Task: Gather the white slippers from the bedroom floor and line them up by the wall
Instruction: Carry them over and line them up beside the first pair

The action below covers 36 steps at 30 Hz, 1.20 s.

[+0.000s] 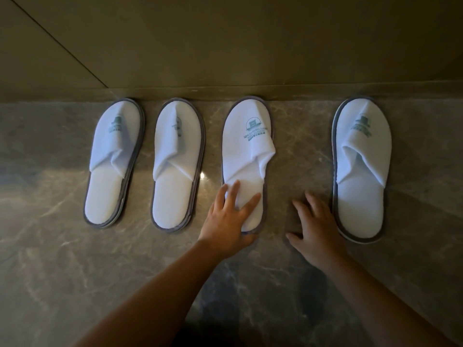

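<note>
Several white slippers with grey trim and a teal logo lie in a row, toes against the wall. From the left: one slipper [114,161], a second [178,164], a third [246,156] and, after a wider gap, the rightmost slipper [360,166]. My left hand [229,219] rests flat on the heel of the third slipper, fingers spread on its insole and thumb at its heel rim. My right hand [317,225] lies spread on the bare floor between the third and the rightmost slipper, its fingers close to the rightmost slipper's heel edge.
The floor [62,259] is glossy grey-brown marble with light reflections. A dark skirting strip [300,90] runs along the foot of the olive-toned wall [250,41]. A wall panel seam slants across the upper left.
</note>
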Tool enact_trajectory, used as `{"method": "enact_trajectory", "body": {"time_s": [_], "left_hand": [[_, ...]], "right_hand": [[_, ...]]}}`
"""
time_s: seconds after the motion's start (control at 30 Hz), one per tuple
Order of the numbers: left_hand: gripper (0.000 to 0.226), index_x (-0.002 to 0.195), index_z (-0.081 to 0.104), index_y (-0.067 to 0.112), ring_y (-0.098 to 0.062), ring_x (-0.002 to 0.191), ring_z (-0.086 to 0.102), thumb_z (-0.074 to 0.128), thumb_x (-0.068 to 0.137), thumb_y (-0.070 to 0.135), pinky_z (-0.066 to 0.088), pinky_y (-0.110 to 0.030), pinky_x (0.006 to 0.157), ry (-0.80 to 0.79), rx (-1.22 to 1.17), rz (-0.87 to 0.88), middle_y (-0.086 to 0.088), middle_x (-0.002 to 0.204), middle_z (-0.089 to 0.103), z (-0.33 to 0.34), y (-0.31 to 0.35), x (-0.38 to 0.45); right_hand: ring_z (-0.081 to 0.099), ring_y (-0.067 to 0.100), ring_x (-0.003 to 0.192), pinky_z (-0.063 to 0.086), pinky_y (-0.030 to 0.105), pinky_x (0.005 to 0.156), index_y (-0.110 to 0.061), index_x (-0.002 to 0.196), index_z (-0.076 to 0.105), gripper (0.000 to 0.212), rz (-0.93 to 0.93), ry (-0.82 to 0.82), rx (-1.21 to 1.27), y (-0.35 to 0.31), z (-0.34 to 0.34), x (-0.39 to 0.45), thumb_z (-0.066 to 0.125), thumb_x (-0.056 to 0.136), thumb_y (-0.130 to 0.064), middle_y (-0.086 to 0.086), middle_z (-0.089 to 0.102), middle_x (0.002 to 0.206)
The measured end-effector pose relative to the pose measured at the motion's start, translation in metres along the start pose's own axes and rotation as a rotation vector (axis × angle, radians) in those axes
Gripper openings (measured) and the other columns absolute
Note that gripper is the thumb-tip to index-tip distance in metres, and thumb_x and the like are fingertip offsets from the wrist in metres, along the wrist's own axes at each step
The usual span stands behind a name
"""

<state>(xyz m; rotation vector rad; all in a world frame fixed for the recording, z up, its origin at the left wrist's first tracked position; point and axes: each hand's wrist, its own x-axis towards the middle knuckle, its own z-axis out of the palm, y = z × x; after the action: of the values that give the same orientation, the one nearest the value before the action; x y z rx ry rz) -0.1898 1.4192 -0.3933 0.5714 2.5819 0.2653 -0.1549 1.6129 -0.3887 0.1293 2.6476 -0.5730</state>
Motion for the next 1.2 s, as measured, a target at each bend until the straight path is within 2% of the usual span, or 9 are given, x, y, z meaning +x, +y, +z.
{"method": "enact_trajectory", "body": {"time_s": [0.27, 0.33, 0.4, 0.47, 0.53, 0.63, 0.77, 0.93, 1.2], "left_hand": [[0.082, 0.136, 0.000, 0.040, -0.034, 0.138, -0.008, 0.054, 0.076, 0.053, 0.016, -0.053, 0.110, 0.000, -0.026, -0.010, -0.007, 0.152, -0.008, 0.000, 0.002, -0.001], [0.084, 0.136, -0.002, 0.040, -0.033, 0.138, -0.009, 0.054, 0.075, 0.055, 0.012, -0.052, 0.111, -0.003, -0.009, -0.014, -0.006, 0.152, -0.010, -0.001, 0.002, -0.001], [0.087, 0.137, -0.003, 0.038, -0.034, 0.139, -0.007, 0.054, 0.074, 0.057, 0.006, -0.050, 0.112, 0.008, 0.021, -0.012, -0.009, 0.153, -0.009, -0.004, 0.003, -0.001], [0.088, 0.139, -0.001, 0.036, -0.034, 0.140, -0.006, 0.054, 0.074, 0.057, 0.003, -0.048, 0.112, 0.022, 0.021, -0.016, -0.010, 0.154, -0.008, -0.007, 0.006, -0.001], [0.086, 0.139, 0.002, 0.034, -0.033, 0.140, -0.005, 0.054, 0.074, 0.056, 0.004, -0.048, 0.113, 0.026, 0.008, -0.020, -0.011, 0.154, -0.005, -0.008, 0.009, -0.001], [0.082, 0.140, 0.006, 0.031, -0.033, 0.141, -0.002, 0.054, 0.076, 0.053, 0.007, -0.049, 0.114, 0.019, 0.010, -0.010, -0.012, 0.154, -0.002, -0.010, 0.013, 0.001], [0.083, 0.140, 0.003, 0.032, -0.032, 0.141, -0.005, 0.052, 0.077, 0.054, 0.006, -0.049, 0.113, -0.011, 0.032, -0.022, -0.009, 0.154, -0.004, -0.009, 0.014, 0.004], [0.084, 0.140, 0.003, 0.031, -0.032, 0.140, -0.006, 0.053, 0.077, 0.054, 0.007, -0.049, 0.113, -0.008, 0.042, -0.025, -0.009, 0.154, -0.003, -0.006, 0.014, 0.005], [0.083, 0.140, 0.007, 0.030, -0.033, 0.140, -0.003, 0.055, 0.076, 0.053, 0.011, -0.051, 0.112, 0.002, 0.047, -0.044, -0.008, 0.154, -0.002, -0.004, 0.017, 0.006]], "right_hand": [[0.010, 0.025, 0.140, 0.022, 0.040, 0.111, -0.021, 0.136, 0.024, 0.070, 0.000, 0.019, 0.029, -0.004, -0.004, 0.000, 0.062, 0.078, -0.032, 0.007, 0.012, 0.153], [0.022, 0.029, 0.137, 0.028, 0.044, 0.107, -0.018, 0.134, 0.030, 0.070, 0.022, 0.140, 0.058, -0.007, -0.009, -0.003, 0.067, 0.075, -0.026, 0.014, 0.024, 0.149], [0.035, 0.039, 0.129, 0.035, 0.051, 0.100, -0.010, 0.130, 0.036, 0.075, 0.099, 0.354, 0.038, -0.004, -0.014, -0.006, 0.074, 0.066, -0.022, 0.024, 0.036, 0.141], [0.033, 0.045, 0.127, 0.032, 0.057, 0.100, -0.008, 0.131, 0.034, 0.083, 0.252, 0.457, 0.031, 0.006, -0.019, -0.009, 0.077, 0.062, -0.025, 0.029, 0.033, 0.141], [0.024, 0.046, 0.130, 0.026, 0.058, 0.104, -0.013, 0.137, 0.021, 0.095, 0.435, 0.404, 0.077, 0.021, -0.022, -0.010, 0.077, 0.062, -0.033, 0.028, 0.020, 0.146], [0.028, 0.044, 0.126, 0.031, 0.057, 0.103, -0.015, 0.138, 0.012, 0.103, 0.568, 0.334, 0.146, 0.039, -0.022, -0.010, 0.076, 0.061, -0.040, 0.027, 0.021, 0.143], [0.029, 0.043, 0.126, 0.035, 0.056, 0.101, -0.010, 0.136, 0.018, 0.096, 0.523, 0.350, 0.228, 0.045, -0.025, -0.010, 0.077, 0.063, -0.032, 0.028, 0.025, 0.142], [0.028, 0.041, 0.127, 0.029, 0.052, 0.104, -0.010, 0.136, 0.021, 0.094, 0.429, 0.343, 0.261, 0.039, -0.022, -0.017, 0.078, 0.062, -0.024, 0.027, 0.024, 0.143], [0.021, 0.038, 0.132, 0.029, 0.050, 0.107, -0.014, 0.139, 0.012, 0.094, 0.377, 0.285, 0.254, 0.017, -0.012, -0.014, 0.072, 0.069, -0.031, 0.023, 0.013, 0.148]]}}
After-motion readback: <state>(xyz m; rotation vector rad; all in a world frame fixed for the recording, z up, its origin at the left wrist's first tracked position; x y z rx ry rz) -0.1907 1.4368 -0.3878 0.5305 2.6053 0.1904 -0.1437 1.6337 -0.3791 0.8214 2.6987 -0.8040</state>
